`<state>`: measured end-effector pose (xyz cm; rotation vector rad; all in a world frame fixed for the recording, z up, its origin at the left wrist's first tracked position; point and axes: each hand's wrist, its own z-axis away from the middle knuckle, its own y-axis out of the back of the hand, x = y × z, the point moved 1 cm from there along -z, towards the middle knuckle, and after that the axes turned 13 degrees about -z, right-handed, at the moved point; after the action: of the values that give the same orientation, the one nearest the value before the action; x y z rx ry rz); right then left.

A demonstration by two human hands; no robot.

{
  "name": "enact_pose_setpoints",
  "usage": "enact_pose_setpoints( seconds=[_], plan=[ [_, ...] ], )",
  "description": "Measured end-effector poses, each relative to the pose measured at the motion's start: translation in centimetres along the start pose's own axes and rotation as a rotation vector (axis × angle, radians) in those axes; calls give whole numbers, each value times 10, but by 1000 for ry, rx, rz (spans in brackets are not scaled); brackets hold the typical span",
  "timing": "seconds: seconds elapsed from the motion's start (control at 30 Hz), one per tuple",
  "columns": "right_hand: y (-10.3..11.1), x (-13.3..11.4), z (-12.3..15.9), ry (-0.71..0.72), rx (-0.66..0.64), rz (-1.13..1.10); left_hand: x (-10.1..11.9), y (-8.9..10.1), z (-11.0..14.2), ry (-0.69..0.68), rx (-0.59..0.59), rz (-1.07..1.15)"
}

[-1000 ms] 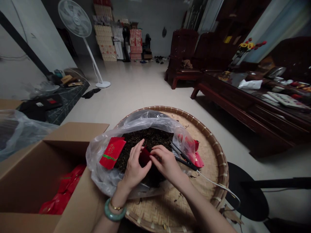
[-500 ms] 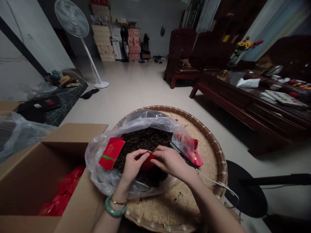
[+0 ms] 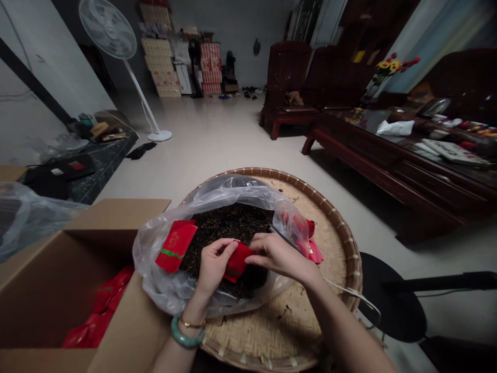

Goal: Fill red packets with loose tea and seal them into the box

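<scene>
Between my two hands is a small red packet, held over a heap of dark dried tea leaves. My left hand pinches the packet's upper left edge between thumb and fingers. On its right edge, my right hand has its fingers closed. The leaves lie in a clear plastic bag, opened wide on a round woven bamboo tray. A stack of flat red packets rests on the bag's left side. Part of a dark flat device shows behind my right hand.
At left stands an open cardboard box with red packets inside. More red packets lie on the tray's right side, near a white cable. A black round base stands right of the tray, and a wooden table beyond.
The red packet has turned so more of its face shows. My right hand has shifted slightly right and down along its edge. The whole view has moved a little.
</scene>
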<state>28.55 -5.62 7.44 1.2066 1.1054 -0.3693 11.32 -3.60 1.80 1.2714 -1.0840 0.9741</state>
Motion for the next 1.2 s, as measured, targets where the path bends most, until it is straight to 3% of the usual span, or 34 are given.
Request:
enact_pose_setpoints(
  seconds=[0.2,0.37,0.5,0.63,0.77,0.83,1.07,1.2],
  plan=[
    [4,12,-2,-56,213,-280,-4,3,-2,3,16,17],
    [6,23,-3,-116,473,-301,-12,2,-3,80,67,122],
    [-8,23,-6,-128,441,-344,-13,-3,-2,93,68,169],
    [-24,26,-12,-262,399,-550,-11,-5,0,117,22,190],
    [-24,32,-12,-302,470,-697,-10,-2,3,187,-301,264],
    [-20,33,-12,-307,453,-701,-11,-1,4,222,-396,250],
    [-21,27,-18,-204,368,-454,-5,-3,5,225,-454,166],
    [-25,31,-21,-180,392,-391,-4,-6,4,199,-394,158]
  ],
)
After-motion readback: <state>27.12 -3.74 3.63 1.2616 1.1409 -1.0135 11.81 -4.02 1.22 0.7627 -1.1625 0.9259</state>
